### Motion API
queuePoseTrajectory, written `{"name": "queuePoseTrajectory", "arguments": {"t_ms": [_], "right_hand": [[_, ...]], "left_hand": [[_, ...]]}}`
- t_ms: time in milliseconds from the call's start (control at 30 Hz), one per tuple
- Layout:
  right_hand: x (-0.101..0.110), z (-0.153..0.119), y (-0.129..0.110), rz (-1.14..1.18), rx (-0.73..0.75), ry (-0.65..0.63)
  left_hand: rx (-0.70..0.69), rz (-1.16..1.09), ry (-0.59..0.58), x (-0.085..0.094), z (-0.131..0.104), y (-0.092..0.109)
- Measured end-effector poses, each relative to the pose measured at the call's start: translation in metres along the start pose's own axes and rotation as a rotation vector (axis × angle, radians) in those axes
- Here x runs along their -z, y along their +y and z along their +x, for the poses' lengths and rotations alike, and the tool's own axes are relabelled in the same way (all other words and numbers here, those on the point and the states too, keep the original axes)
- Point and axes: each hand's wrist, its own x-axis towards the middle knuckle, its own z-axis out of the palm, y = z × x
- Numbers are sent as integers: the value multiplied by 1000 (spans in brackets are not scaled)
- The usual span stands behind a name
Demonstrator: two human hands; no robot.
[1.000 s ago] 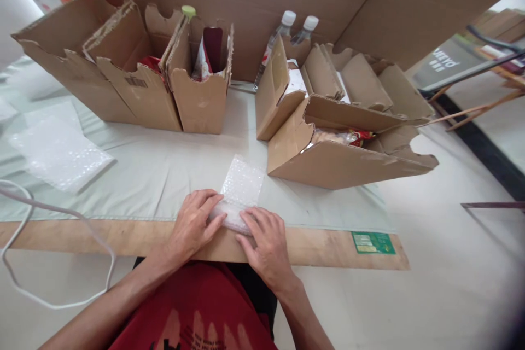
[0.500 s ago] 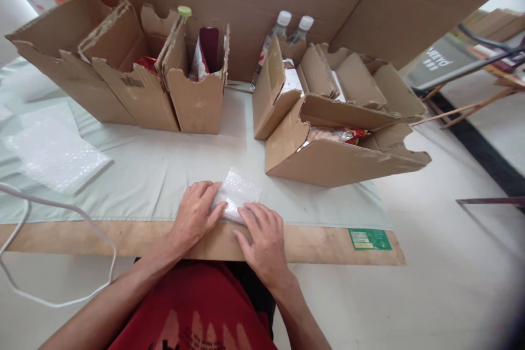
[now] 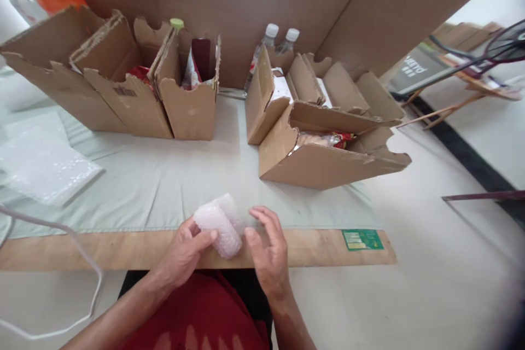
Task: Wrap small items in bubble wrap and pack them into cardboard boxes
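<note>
A small roll of bubble wrap (image 3: 219,229), with a loose flap at its right, is held over the table's front edge. My left hand (image 3: 188,246) grips its left end, thumb on top and fingers behind. Whether anything lies inside the wrap I cannot make out. Just to the right, my right hand (image 3: 266,246) is open, thumb and fingers apart, with its fingertips near the loose flap. Flat sheets of bubble wrap (image 3: 49,164) lie on the pale green cloth (image 3: 172,175) at the left.
Several cardboard bins (image 3: 191,112) stand at the back left, and more, including a long cardboard bin (image 3: 328,161) holding packets, at the right. Two bottles (image 3: 266,38) rise behind. A white cable (image 3: 77,243) loops at the left. A green label (image 3: 361,239) is on the wooden edge.
The bubble wrap has come up off the cloth and toward me, now in my left hand. My right hand has let go and opened. The view has shifted slightly.
</note>
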Motion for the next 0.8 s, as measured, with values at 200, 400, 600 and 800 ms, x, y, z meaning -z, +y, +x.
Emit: {"name": "queuePoseTrajectory", "arguments": {"t_ms": [200, 400, 600, 800], "right_hand": [[15, 20, -8, 366, -136, -429], [28, 22, -19, 18, -112, -363], [115, 38, -18, -116, 40, -206], [203, 70, -29, -31, 89, 330]], "left_hand": [[-170, 531, -85, 2, 0, 7], [-332, 937, -227, -15, 1, 7], [-740, 973, -180, -59, 27, 53], [-1132, 1077, 33, -131, 99, 95]]}}
